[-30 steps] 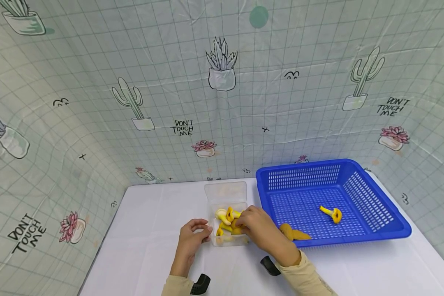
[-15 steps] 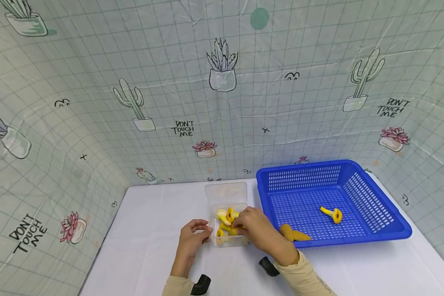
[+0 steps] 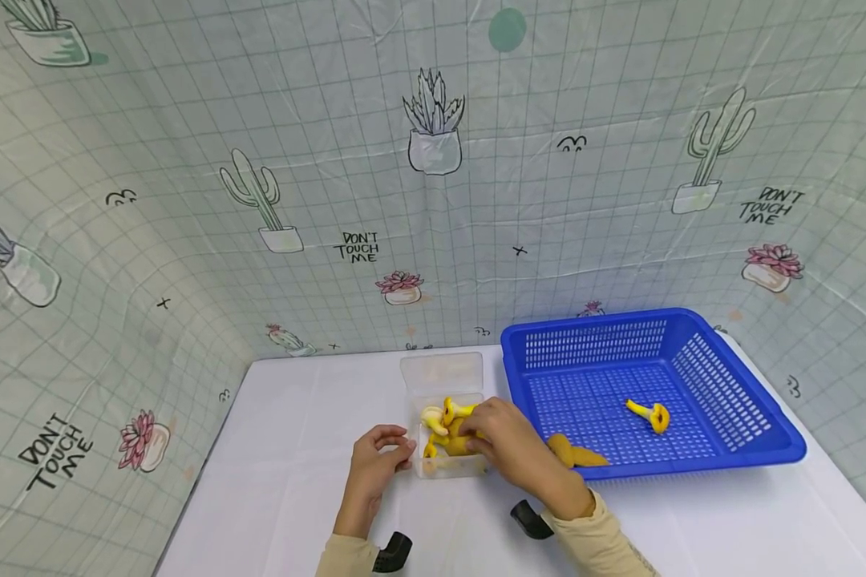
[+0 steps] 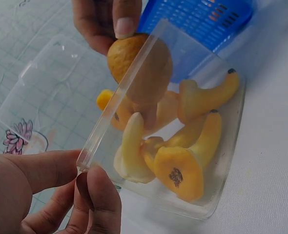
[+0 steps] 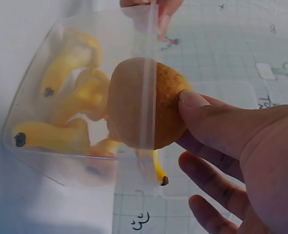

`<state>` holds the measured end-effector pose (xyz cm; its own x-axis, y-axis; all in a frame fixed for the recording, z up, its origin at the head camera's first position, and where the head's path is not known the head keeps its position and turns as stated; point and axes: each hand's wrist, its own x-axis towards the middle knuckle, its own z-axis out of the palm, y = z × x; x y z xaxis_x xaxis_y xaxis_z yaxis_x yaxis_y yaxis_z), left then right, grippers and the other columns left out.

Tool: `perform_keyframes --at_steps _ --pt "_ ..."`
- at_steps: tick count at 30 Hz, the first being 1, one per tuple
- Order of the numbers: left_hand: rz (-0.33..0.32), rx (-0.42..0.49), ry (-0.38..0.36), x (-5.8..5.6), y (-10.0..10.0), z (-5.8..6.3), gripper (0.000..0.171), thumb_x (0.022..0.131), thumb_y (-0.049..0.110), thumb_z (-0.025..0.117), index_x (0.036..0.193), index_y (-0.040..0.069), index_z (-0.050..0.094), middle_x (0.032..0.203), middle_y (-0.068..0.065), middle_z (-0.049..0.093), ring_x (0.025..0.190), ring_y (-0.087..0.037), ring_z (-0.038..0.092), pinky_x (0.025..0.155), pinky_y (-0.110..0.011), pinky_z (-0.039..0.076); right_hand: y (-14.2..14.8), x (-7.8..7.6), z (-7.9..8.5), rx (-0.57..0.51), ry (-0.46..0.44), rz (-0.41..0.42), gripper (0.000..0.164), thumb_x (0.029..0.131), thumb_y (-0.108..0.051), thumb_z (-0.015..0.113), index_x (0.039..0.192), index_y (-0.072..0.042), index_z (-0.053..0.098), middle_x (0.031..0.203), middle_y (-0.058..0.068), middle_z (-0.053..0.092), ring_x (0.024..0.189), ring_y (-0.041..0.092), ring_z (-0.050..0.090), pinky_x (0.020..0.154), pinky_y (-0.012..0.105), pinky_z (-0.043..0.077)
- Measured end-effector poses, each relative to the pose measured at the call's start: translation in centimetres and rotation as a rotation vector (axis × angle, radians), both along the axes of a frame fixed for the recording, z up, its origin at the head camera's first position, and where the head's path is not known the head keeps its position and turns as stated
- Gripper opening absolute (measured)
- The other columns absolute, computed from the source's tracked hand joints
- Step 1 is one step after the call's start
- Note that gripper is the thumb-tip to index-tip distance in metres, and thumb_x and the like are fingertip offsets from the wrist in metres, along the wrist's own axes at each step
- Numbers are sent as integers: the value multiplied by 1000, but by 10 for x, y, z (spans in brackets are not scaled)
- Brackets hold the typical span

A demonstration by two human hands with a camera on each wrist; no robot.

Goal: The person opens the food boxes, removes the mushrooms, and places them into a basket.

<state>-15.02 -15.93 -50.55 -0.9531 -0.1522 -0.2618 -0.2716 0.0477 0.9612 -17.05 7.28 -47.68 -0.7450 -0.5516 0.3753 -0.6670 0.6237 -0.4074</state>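
Observation:
A clear plastic box (image 3: 451, 469) stands on the table with its lid folded back. My left hand (image 3: 375, 466) pinches the box's left rim between thumb and fingers. Inside lie several yellow mushrooms (image 4: 180, 170), some with dark stem ends. My right hand (image 3: 508, 445) reaches over the box's right side. In its grasp, between thumb and fingers, is a brown mushroom (image 5: 171, 92) with a round cap, partly inside the box at rim height. Its stem (image 4: 145, 114) points down into the box in the left wrist view. The right fingers hide part of the contents in the head view.
A blue slotted basket (image 3: 515, 377) stands right of the box, close to my right forearm. It holds a yellow mushroom (image 3: 649, 415) and brown mushrooms (image 3: 576, 453) at its near left corner. The open lid (image 3: 442, 373) lies behind the box, before the patterned cloth wall (image 3: 433, 216).
My right hand dips slightly left into the box half a second ago, then has drawn back a little up and right. My left hand stays at the rim.

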Motion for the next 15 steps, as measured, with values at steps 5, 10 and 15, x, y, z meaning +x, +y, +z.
perform_keyframes --at_steps 5,10,15 --pt "4 11 0 1 1 3 29 93 -6 75 118 -12 62 95 -9 66 69 -11 60 62 -20 58 2 -1 3 -32 -21 7 11 89 -5 82 97 -12 80 95 -3 76 94 19 65 90 43 54" --pt "3 19 2 3 2 5 30 93 -6 75 119 -13 62 95 -8 66 69 -12 61 63 -20 59 3 0 6 -62 -67 5 8 92 -7 80 100 -11 80 97 -3 76 96 19 64 89 41 54" --pt "2 15 1 5 2 8 31 93 -6 76 119 -13 61 95 -9 66 70 -12 61 63 -21 59 5 1 11 -98 -152 19 8 94 -9 78 102 -12 80 99 -3 75 98 18 64 89 39 55"
